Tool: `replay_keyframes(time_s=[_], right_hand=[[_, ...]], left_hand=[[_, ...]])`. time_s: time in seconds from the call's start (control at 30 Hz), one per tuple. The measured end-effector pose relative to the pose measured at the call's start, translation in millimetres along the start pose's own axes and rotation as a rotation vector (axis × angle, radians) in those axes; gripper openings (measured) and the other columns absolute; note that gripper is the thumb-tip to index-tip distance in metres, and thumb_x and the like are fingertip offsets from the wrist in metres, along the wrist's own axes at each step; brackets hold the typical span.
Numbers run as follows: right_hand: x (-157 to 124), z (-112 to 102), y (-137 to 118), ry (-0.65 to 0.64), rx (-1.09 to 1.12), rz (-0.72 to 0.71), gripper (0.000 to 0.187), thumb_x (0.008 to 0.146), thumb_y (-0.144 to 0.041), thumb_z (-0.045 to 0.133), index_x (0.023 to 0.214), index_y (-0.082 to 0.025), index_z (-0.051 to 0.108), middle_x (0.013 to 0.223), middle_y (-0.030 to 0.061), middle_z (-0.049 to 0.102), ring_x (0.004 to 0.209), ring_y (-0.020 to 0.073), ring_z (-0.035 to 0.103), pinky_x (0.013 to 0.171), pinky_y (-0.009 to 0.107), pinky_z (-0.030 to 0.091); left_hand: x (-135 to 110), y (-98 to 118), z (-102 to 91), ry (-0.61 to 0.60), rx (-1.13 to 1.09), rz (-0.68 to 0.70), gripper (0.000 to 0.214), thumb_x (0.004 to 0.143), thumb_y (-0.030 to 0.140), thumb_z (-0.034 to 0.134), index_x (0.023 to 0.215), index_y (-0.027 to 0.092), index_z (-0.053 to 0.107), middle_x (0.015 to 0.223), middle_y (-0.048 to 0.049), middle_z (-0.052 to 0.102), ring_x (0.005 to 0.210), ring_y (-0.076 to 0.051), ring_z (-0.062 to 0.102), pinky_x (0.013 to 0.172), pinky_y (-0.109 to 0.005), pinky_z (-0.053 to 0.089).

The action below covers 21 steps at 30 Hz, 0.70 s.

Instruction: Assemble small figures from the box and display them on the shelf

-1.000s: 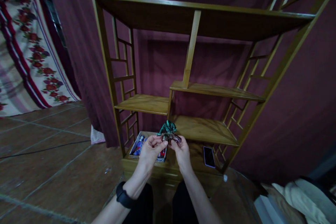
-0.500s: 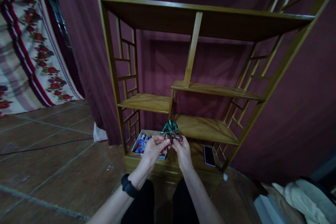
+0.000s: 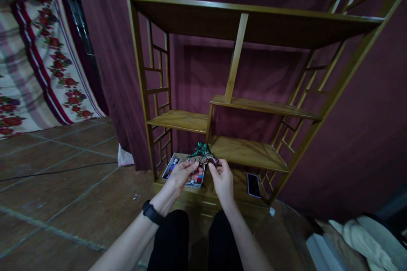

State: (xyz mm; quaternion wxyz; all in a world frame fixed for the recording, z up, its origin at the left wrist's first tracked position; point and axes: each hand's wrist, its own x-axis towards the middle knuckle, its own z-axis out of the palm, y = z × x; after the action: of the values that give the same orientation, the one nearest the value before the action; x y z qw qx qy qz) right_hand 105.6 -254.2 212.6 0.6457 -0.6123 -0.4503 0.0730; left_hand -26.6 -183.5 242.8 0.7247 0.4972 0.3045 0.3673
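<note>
A small glossy figurine (image 3: pixel 203 151), dark green at the top and brown with a pattern below, is held up in front of the shelf unit; its exact kind is too small to tell. My left hand (image 3: pixel 182 174) pinches its brown part from the left. On the other side, the fingers of my right hand (image 3: pixel 222 179) grip its reddish-brown end. Under and behind my left hand stands an open shallow box (image 3: pixel 165 172) with several small blue, white and red figures in it, partly covered by that hand.
The wooden shelf unit (image 3: pixel 251 150) has stepped boards at several heights. A phone (image 3: pixel 253 185) lies at the right of its low base board. A purple curtain (image 3: pixel 110 72) hangs at the left, and a cable (image 3: pixel 60 171) runs over the tiled floor. Folded cloth (image 3: pixel 365 237) lies lower right.
The figurine has tipped over to the left and turned between my fingers. My left hand has shifted slightly left, and the whole view has moved a little.
</note>
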Motion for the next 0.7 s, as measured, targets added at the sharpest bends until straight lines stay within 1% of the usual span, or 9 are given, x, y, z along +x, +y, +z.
replay_keyframes(time_s=[0.13, 0.2, 0.3, 0.4, 0.53, 0.7], right_hand=[[-2, -6, -11, 0.029, -0.241, -0.103, 0.021, 0.081, -0.041, 0.052, 0.088, -0.022, 0.058, 0.083, 0.0016, 0.062, 0.068, 0.0144, 0.058, 0.064, 0.025, 0.042], [-3, -9, -16, 0.026, -0.300, -0.138, 0.020, 0.082, -0.041, 0.051, 0.086, -0.023, 0.059, 0.083, 0.0018, 0.062, 0.067, 0.0142, 0.058, 0.063, 0.024, 0.039], [-4, -11, -22, 0.033, -0.295, -0.164, 0.019, 0.082, -0.041, 0.052, 0.084, -0.024, 0.059, 0.082, 0.0023, 0.062, 0.065, 0.0146, 0.056, 0.062, 0.025, 0.036], [-6, -13, -28, 0.024, -0.266, -0.185, 0.020, 0.083, -0.042, 0.051, 0.084, -0.024, 0.060, 0.083, 0.0035, 0.062, 0.067, 0.0157, 0.055, 0.065, 0.025, 0.036], [-5, -16, -31, -0.017, -0.242, -0.166, 0.024, 0.086, -0.043, 0.046, 0.086, -0.023, 0.060, 0.084, 0.0039, 0.062, 0.073, 0.0173, 0.056, 0.066, 0.026, 0.036], [-2, -16, -19, -0.091, -0.107, -0.104, 0.026, 0.087, -0.042, 0.043, 0.088, -0.023, 0.061, 0.084, 0.0021, 0.065, 0.079, 0.0177, 0.057, 0.069, 0.026, 0.040]], left_hand=[[0, -3, -5.8, -0.001, -0.105, -0.164, 0.011, 0.074, 0.018, 0.067, 0.078, 0.009, 0.066, 0.073, -0.0098, 0.069, 0.059, -0.011, 0.065, 0.048, -0.013, 0.050], [1, -5, -9.6, -0.012, -0.171, -0.222, 0.010, 0.074, 0.017, 0.067, 0.080, 0.009, 0.066, 0.075, -0.0099, 0.069, 0.060, -0.011, 0.065, 0.045, -0.011, 0.049], [1, -8, -14.1, -0.039, -0.272, -0.290, 0.012, 0.073, 0.017, 0.068, 0.081, 0.009, 0.066, 0.077, -0.0099, 0.069, 0.062, -0.011, 0.066, 0.045, -0.010, 0.049], [-2, -9, -15.2, -0.052, -0.329, -0.340, 0.012, 0.071, 0.014, 0.069, 0.081, 0.008, 0.066, 0.079, -0.0104, 0.069, 0.064, -0.011, 0.067, 0.047, -0.010, 0.051], [-4, -7, -13.9, -0.047, -0.308, -0.296, 0.013, 0.071, 0.015, 0.070, 0.081, 0.009, 0.066, 0.076, -0.0098, 0.069, 0.063, -0.011, 0.066, 0.047, -0.010, 0.050], [-6, -2, -9.7, -0.039, -0.142, -0.135, 0.019, 0.068, 0.024, 0.072, 0.079, 0.010, 0.065, 0.075, -0.0094, 0.069, 0.061, -0.010, 0.065, 0.045, -0.012, 0.048]])
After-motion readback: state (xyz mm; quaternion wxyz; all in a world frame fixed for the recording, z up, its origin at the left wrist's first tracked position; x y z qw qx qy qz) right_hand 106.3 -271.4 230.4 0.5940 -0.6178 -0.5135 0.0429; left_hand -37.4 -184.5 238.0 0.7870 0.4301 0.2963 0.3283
